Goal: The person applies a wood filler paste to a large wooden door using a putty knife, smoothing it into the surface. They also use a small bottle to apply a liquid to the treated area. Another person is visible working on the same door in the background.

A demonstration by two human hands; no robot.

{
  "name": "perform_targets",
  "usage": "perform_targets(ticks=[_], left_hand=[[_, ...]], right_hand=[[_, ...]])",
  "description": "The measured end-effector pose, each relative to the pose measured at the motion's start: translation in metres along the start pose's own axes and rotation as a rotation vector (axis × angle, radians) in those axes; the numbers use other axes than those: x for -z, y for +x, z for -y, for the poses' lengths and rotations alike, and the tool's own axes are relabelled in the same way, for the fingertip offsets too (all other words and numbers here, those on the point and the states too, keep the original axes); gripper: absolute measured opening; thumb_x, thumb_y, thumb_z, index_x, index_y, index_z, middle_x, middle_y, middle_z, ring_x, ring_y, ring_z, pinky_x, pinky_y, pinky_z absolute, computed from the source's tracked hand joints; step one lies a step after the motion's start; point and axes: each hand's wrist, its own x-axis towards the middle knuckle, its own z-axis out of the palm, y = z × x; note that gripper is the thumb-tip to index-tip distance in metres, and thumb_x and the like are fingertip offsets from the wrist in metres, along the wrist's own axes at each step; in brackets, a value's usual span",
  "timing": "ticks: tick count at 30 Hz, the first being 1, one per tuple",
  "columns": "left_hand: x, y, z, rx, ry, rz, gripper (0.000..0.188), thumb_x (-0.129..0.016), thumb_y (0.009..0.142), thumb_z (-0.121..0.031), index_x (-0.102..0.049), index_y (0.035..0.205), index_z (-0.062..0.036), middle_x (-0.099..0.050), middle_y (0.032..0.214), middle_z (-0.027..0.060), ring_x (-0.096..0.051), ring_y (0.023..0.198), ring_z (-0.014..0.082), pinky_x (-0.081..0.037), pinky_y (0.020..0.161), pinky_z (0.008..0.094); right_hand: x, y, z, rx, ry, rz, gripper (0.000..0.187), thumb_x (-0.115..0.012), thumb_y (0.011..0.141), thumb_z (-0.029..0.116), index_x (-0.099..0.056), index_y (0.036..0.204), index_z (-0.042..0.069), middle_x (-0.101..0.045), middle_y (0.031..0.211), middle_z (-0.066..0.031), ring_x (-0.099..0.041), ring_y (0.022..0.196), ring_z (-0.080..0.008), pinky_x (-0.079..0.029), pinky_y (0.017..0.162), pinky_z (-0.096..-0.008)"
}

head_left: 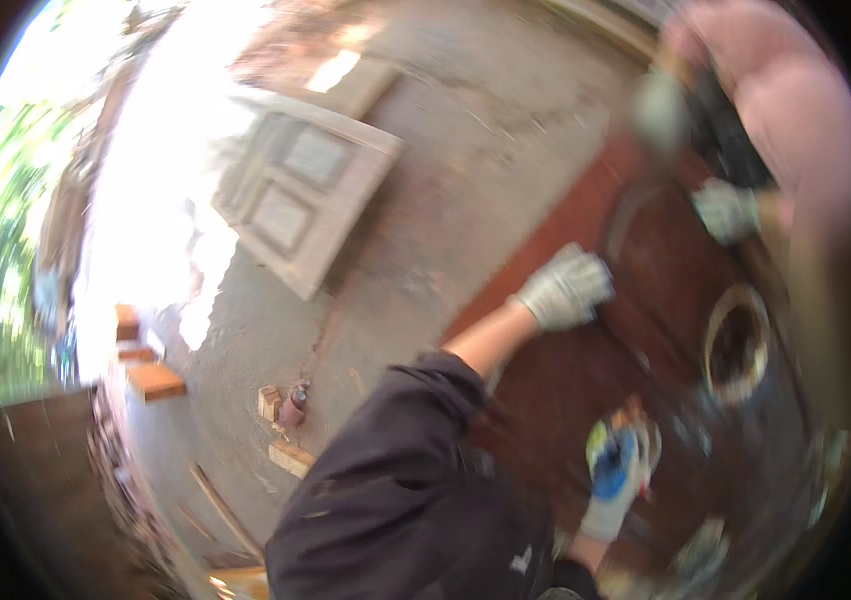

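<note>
A large dark red-brown wooden panel (536,385) with raised curved mouldings lies in front of me. My left hand (566,288), in a whitish work glove, rests on its upper part with fingers stretched out and nothing visible in them. Lower down, my right hand (614,490), in a white and blue glove, is closed over the panel. Something with yellow and a pale round edge shows at its fingers, too blurred to name. To its right stands a round container (736,345) with a pale rim and dark inside.
Across the panel, another person in a pink sleeve (796,100) has a gloved hand (728,210) by its edge. A pale panelled door (346,225) lies on the concrete floor. Orange-brown blocks (156,381), a small reddish-brown jar (293,408) and a wooden stick (226,510) are at left.
</note>
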Motion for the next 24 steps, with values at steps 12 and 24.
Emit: perform_targets(ticks=[12, 24], left_hand=[[-0.042, -0.064, 0.047, 1.029, 0.134, -0.242, 0.061, -0.053, 0.094, -0.041, -0.043, 0.146, -0.0102, -0.061, 0.125, 0.0185, -0.06, 0.11, 0.0386, -0.049, 0.093, 0.0481], [-0.052, -0.066, 0.052, 0.969, 0.167, -0.253, 0.059, -0.056, 0.092, -0.039, -0.046, 0.142, -0.0101, -0.061, 0.118, 0.0142, -0.059, 0.107, 0.0347, -0.049, 0.09, 0.0449]], right_hand=[[-0.083, 0.052, -0.027, -0.333, -0.179, 0.296, 0.016, -0.064, 0.098, 0.021, -0.058, 0.101, 0.007, -0.067, 0.096, -0.0087, -0.066, 0.079, -0.0149, -0.054, 0.068, -0.0283], [-0.139, 0.164, -0.064, 0.348, -1.012, 0.215, 0.019, -0.048, 0.103, 0.011, -0.056, 0.12, 0.004, -0.068, 0.097, -0.0102, -0.055, 0.069, -0.0126, -0.047, 0.065, -0.0282]])
